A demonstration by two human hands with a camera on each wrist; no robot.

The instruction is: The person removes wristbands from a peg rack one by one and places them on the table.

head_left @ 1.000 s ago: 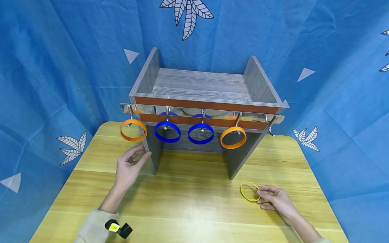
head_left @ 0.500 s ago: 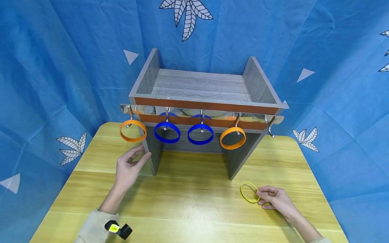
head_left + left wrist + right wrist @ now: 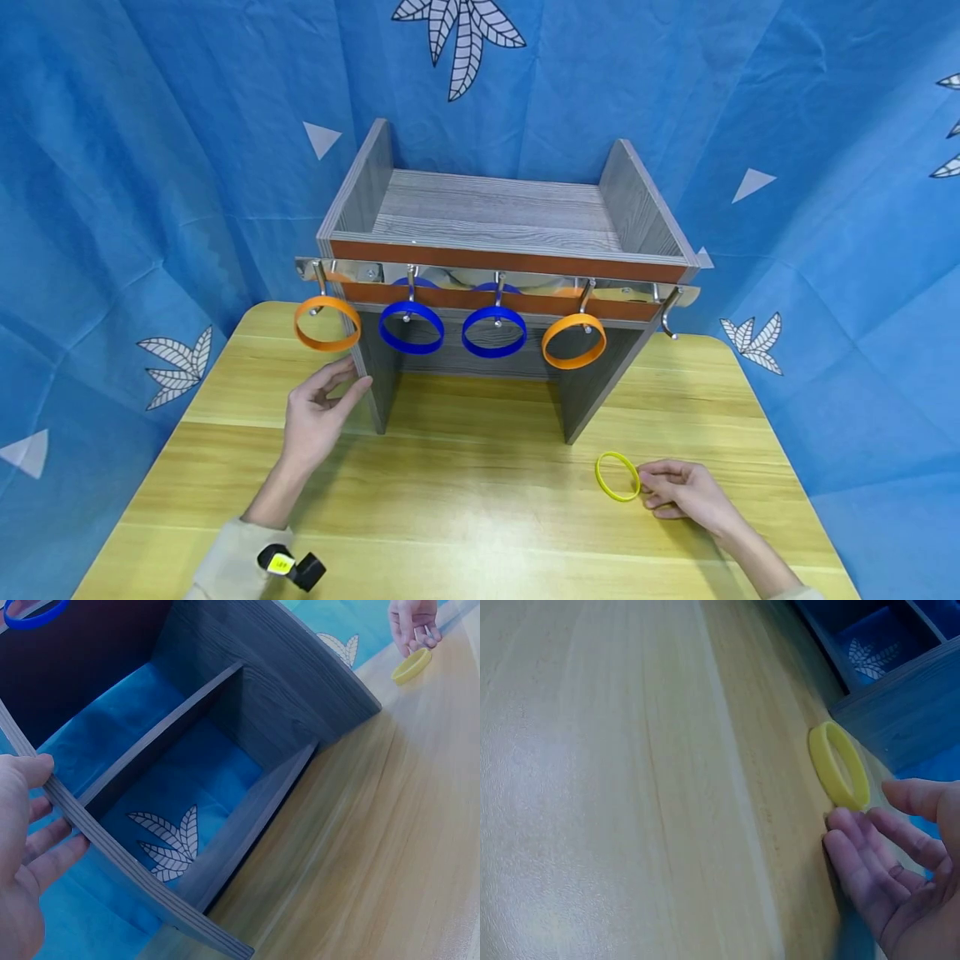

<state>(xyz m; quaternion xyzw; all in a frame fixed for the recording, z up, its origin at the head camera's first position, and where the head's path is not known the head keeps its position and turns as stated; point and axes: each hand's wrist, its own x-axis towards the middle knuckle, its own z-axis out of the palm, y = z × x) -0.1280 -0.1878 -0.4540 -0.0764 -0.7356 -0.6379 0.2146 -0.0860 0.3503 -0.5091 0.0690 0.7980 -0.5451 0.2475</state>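
Note:
My left hand [image 3: 318, 417] holds the front edge of the left side panel of a grey wooden shelf unit [image 3: 495, 200], thumb on one side and fingers on the other, as the left wrist view also shows. A yellow wristband [image 3: 617, 477] lies by the wooden table's right side. My right hand [image 3: 686, 496] is beside it, fingertips right at its rim; in the right wrist view the thumb stands apart from the fingers. Along the unit's front, an orange band [image 3: 327, 323], two blue bands, one of them a blue band [image 3: 412, 327], and another orange band [image 3: 573, 342] hang on hooks.
A shiny metal hook rail [image 3: 465, 277] runs across the unit's front. Its rightmost hook [image 3: 670, 312] has no band on it. The unit stands on a light wooden table [image 3: 465, 517], with blue patterned cloth [image 3: 600, 75] behind and at both sides.
My right hand has parted its pinch on the yellow wristband and shifted slightly right, and the wristband has turned a little. My left hand stays on the panel.

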